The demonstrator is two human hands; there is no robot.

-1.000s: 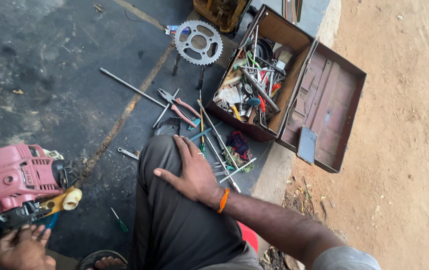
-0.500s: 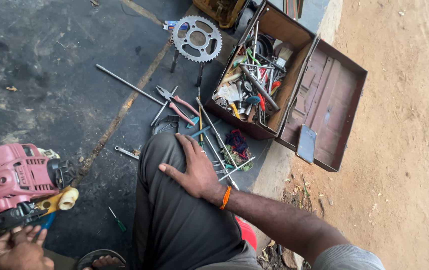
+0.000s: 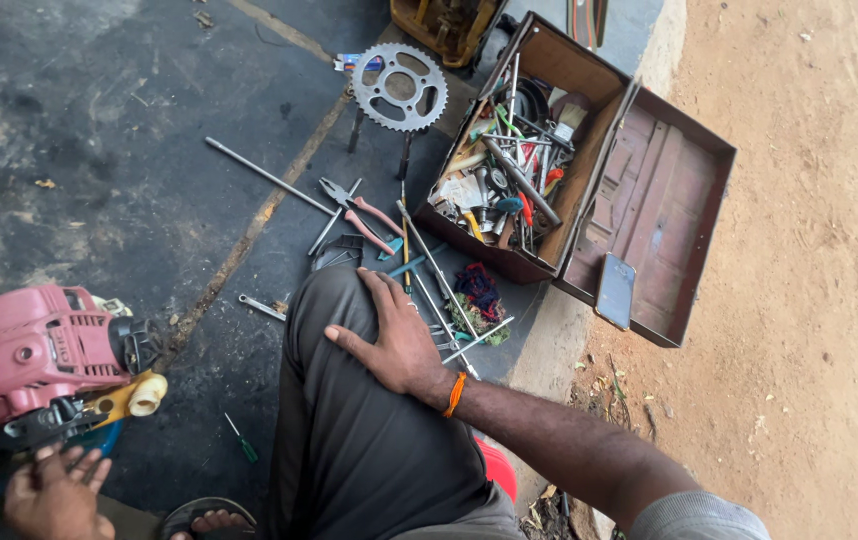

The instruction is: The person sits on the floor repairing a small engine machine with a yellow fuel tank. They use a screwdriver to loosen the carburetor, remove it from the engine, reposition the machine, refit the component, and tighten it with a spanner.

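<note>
So far left you've got the left hand point(image 3: 57, 492) down at the bottom edge, fingers spread loose and holding nothing, right under a small red engine point(image 3: 39, 350) with a pale yellow spout point(image 3: 147, 394) sticking out its side. The fingertips sit just beside the engine's black underside; can't tell if they actually touch it. A little green-handled screwdriver point(image 3: 242, 441) lies on the dark pavement between that and the knee.

Moving along, the right hand point(image 3: 394, 335) is flat on the knee of the dark grey trousers point(image 3: 359, 440), palm down, fingers relaxed and apart, gripping nothing, with an orange band point(image 3: 456, 394) on the wrist.

Ahead of the knee there's a scatter of tools on the ground: a long metal rod point(image 3: 267, 176), red-handled pliers point(image 3: 359, 212), a small wrench point(image 3: 261, 307), and further up a toothed sprocket point(image 3: 400, 87).

Right of all that, a brown metal toolbox point(image 3: 589, 150) sits open, crammed with tools, its lid laid back onto the dirt with a phone point(image 3: 615, 290) resting on the lid.
</note>
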